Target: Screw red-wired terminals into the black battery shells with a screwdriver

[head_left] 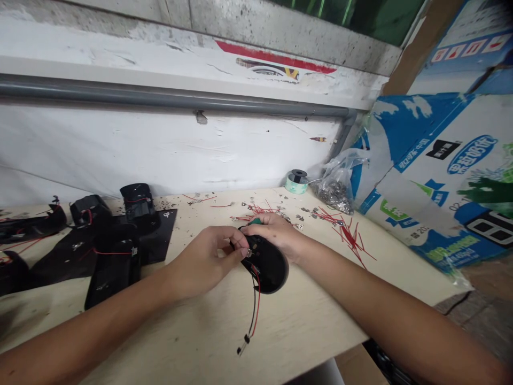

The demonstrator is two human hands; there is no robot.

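A black oval plastic part (pixel 269 263) lies on the pale wooden table (pixel 208 326), with a red and a black wire (pixel 253 310) hanging from it toward the front edge. My left hand (pixel 208 261) pinches a small metal piece against the part's near-left end, fingers pressed together. My right hand (pixel 276 231) curls over the part's far side and grips a green-handled tool that is mostly hidden under the fingers.
Several black plastic housings (pixel 112 240) with red wires lie at the left. Loose red wires (pixel 348 232) and small metal bits are scattered behind my hands. A solder spool (pixel 297 181), a bag of metal parts (pixel 336 187) and a printed carton (pixel 441 176) stand at the right.
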